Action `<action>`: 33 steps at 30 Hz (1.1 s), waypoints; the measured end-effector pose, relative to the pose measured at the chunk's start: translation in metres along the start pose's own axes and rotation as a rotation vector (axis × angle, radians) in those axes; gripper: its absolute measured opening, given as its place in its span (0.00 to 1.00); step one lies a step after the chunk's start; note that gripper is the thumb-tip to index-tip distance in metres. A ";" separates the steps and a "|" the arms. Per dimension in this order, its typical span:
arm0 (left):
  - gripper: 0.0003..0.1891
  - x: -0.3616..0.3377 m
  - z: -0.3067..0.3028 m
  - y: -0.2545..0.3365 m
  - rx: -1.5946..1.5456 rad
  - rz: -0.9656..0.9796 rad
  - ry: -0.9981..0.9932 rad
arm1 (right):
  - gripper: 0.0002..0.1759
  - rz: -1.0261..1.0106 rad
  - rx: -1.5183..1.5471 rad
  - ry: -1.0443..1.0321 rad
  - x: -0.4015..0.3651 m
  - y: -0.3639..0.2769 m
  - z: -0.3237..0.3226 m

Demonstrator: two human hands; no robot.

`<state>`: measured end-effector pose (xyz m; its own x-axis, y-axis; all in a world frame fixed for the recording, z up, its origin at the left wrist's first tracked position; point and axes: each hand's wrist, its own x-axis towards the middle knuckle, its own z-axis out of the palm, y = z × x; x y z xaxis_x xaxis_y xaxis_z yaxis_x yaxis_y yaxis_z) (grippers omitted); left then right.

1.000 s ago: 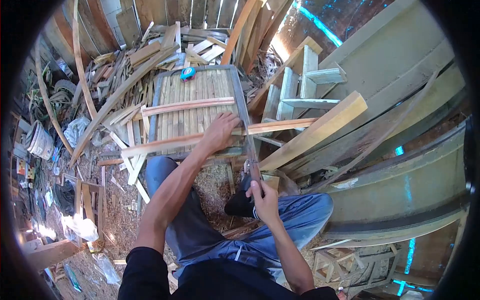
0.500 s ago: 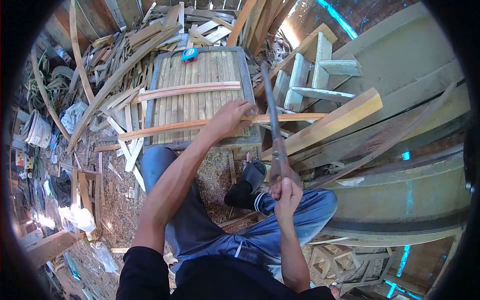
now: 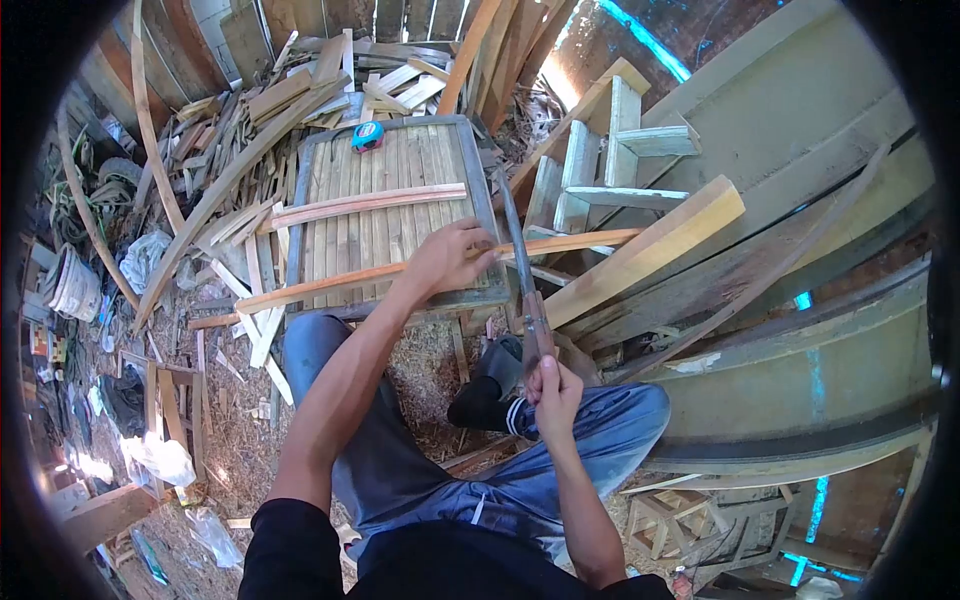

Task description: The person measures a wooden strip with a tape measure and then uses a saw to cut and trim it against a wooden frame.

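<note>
My left hand (image 3: 448, 258) is closed around a long, thin wooden strip (image 3: 345, 286) that lies across a slatted wooden table. In my right hand (image 3: 556, 394) is a handsaw (image 3: 527, 290), gripped by its wooden handle, with the blade pointing up and away from me. Seen nearly edge-on, the blade crosses the strip just right of my left fingers, beyond the table's right edge. The strip's right end overlaps a thick, pale beam (image 3: 655, 248). Another, shorter strip (image 3: 370, 203) lies farther back on the table.
A blue tape measure (image 3: 367, 136) sits at the back of the slatted table (image 3: 478, 180). Scrap wood (image 3: 290, 100) is piled behind and left of it. A white-painted wooden frame (image 3: 600, 170) and large curved planks stand to the right. A white bucket (image 3: 75, 287) is far left.
The handsaw and my right hand have shifted slightly left and toward the body. My left hand stays on the strip. The whole view has tilted a little.
</note>
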<state>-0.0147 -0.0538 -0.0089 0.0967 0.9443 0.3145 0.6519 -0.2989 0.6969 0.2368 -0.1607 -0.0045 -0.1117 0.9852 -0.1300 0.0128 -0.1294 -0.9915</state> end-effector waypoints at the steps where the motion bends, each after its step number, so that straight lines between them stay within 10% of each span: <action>1: 0.10 0.000 0.001 -0.002 0.002 0.009 -0.002 | 0.27 0.055 0.070 -0.014 0.003 0.003 0.001; 33: 0.13 0.005 -0.010 -0.008 0.142 0.156 -0.149 | 0.16 -0.155 -0.187 0.017 0.001 -0.004 0.003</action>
<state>-0.0271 -0.0484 -0.0064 0.3078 0.9011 0.3053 0.7181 -0.4305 0.5468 0.2338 -0.1598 -0.0009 -0.1098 0.9936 0.0256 0.1809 0.0453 -0.9825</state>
